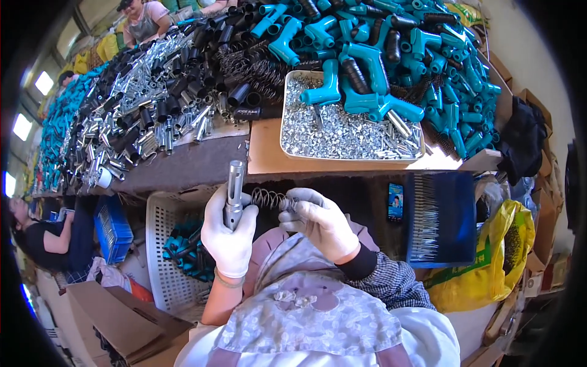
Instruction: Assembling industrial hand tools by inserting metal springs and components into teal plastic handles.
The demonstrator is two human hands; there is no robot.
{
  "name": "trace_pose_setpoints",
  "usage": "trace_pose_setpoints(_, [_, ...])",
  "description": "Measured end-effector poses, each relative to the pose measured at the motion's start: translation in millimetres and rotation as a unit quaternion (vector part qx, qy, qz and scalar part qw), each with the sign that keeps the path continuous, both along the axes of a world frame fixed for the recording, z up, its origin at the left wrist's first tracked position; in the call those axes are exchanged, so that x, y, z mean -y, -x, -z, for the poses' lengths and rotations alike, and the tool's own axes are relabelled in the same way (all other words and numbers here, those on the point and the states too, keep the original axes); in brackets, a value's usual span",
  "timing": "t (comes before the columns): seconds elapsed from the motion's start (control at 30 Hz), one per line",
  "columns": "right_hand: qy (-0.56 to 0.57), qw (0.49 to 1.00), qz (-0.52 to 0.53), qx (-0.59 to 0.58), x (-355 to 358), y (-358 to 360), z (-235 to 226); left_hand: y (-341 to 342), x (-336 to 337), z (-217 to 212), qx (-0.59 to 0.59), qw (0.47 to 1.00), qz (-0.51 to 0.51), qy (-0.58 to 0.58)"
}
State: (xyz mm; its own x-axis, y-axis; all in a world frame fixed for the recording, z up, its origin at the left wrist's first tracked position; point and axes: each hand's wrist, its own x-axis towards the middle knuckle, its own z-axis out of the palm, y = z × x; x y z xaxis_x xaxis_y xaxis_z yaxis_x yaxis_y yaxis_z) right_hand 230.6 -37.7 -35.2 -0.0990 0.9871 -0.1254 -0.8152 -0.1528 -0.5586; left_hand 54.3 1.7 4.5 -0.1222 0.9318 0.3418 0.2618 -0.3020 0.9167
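1. Crowding the bench [269, 156] from end to end are heaps of parts: teal plastic pistol-shaped housings [391, 55] at the right, black tubes [183, 79] and coil springs [257, 70] in the middle, bright metal sleeves [131, 116] toward the left.
2. A shallow metal tray [293, 150] sits at the bench's near edge, filled with small silvery metal pieces [342, 131]; several teal housings spill over its far rim and lie on top of them.
3. Below the bench edge, the left hand [229, 232], in a white glove, has its grip wrapped around a slotted metal tube [234, 192] held upright, its top just under the bench edge.
4. The right hand [318, 223], in a grey glove, pinches one end of a coil spring [269, 197] lying sideways, with the other end touching the tube.
5. A white perforated plastic basket [162, 257] stands below the left hand and holds assembled teal and black pieces [186, 251].
6. A blue crate [113, 229] is just left of the basket, beside a seated person in black [52, 241].
7. To the right hang a dark blue block studded with rows of thin metal pins [437, 217], a small phone [395, 202] and a yellow sack [483, 269].
8. Cardboard boxes [116, 318] lie at the lower left.
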Motion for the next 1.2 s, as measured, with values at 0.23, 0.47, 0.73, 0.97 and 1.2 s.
trace_pose_setpoints(0.23, [0.013,0.997,-0.072,0.016,10,-4,8,4,1,4,-0.037,0.998,0.04,0.038])
trace_pose_setpoints(0.47, [-0.095,0.925,-0.093,0.357,-5,-6,-9,-4,-3,-13,-0.14,0.976,0.162,0.05])
trace_pose_setpoints(0.73, [-0.116,0.955,0.041,0.271,-28,9,36,1,-4,3,-0.059,0.984,0.135,0.097])
trace_pose_setpoints(0.97, [-0.122,0.951,-0.083,0.272,-21,-11,3,1,-15,0,-0.098,0.963,0.223,0.12])
trace_pose_setpoints(1.2, [-0.169,0.956,-0.084,0.222,-29,-17,24,1,-13,9,0.08,0.966,0.177,0.172])
